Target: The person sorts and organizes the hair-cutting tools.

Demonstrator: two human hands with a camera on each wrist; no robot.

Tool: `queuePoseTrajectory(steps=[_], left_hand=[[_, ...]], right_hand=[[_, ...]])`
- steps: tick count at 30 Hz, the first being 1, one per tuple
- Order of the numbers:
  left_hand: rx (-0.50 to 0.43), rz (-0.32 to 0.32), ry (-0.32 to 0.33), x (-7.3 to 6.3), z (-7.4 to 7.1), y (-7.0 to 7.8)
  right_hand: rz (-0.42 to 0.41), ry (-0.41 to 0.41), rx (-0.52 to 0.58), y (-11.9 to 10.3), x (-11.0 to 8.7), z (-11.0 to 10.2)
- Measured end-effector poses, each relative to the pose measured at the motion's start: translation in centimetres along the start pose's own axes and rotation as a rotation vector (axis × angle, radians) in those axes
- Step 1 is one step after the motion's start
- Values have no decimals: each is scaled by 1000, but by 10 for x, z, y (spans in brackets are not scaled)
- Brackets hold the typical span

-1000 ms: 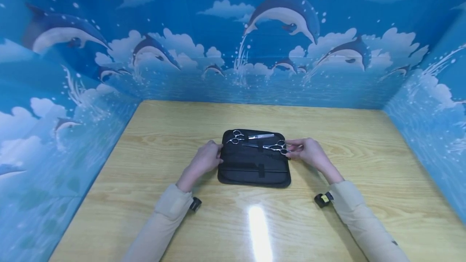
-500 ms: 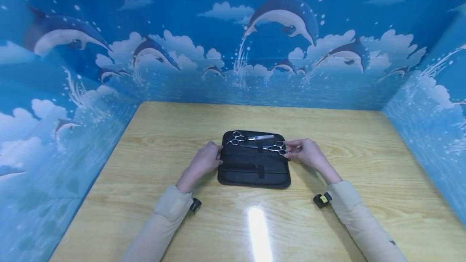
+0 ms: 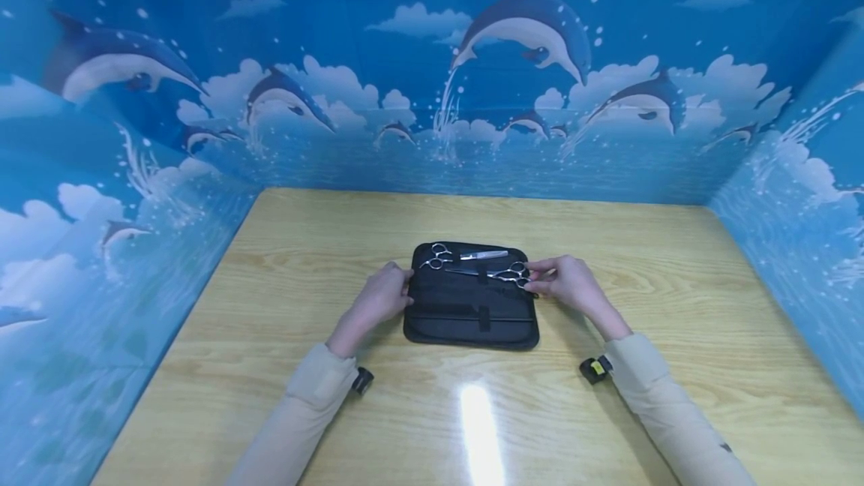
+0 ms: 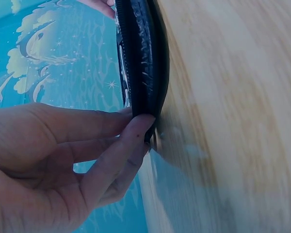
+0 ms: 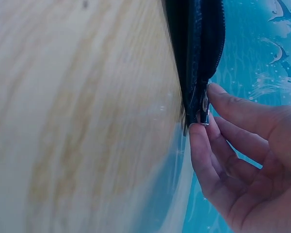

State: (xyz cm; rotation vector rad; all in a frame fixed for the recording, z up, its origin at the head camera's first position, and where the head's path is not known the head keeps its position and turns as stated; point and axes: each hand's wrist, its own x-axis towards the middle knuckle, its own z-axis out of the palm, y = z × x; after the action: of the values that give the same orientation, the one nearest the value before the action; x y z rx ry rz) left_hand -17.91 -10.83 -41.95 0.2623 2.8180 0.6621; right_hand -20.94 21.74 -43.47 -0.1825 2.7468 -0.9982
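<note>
A black zip case [image 3: 445, 332] lies unfolded on the table, with two silver pairs of hairdressing scissors on it. The upper scissors [image 3: 486, 254] point right, tucked under a strap. Below them, the lower scissors [image 3: 502, 274] point left through another strap. My left hand [image 3: 381, 295] pinches the case's left edge between thumb and fingers, as the left wrist view confirms. At the right edge, my right hand [image 3: 570, 283] has thumb and forefinger at the lower scissors' finger rings. The right wrist view shows its fingertips close against the case edge, partly hiding what they grip.
The wood-grain table [image 3: 304, 231] extends on all sides of the case. A blue dolphin-print backdrop [image 3: 432, 148] stands behind it and at both sides. Bright glare [image 3: 482, 426] lies on the table in front. Each wrist carries a small black camera [image 3: 362, 379].
The lower scissors have slid slightly left through their strap, with my right hand moving left along with them. My left hand has stayed at the case edge.
</note>
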Motion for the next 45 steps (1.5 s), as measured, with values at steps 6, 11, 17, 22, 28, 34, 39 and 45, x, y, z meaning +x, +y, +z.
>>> queuePoseTrajectory(steps=[6, 11, 17, 22, 28, 34, 39, 45], left_hand=[[11, 5, 4, 0, 0, 0], [9, 3, 3, 0, 1, -1], [12, 7, 6, 1, 1, -1], [24, 21, 12, 1, 1, -2], [17, 18, 12, 1, 0, -2], [25, 24, 11, 1, 1, -1], [22, 13, 10, 2, 2, -1], [19, 9, 10, 2, 2, -2]], right_hand=[[-3, -11, -8, -1, 1, 0], [-21, -6, -38, -2, 2, 1], [-53, 8, -84, -5, 3, 1], [-49, 1, -77, -6, 4, 1], [-46, -14, -85, -9, 5, 1], [-52, -22, -112, -10, 7, 2], [-65, -18, -133, -9, 8, 3], [-58, -19, -145, -11, 10, 4]])
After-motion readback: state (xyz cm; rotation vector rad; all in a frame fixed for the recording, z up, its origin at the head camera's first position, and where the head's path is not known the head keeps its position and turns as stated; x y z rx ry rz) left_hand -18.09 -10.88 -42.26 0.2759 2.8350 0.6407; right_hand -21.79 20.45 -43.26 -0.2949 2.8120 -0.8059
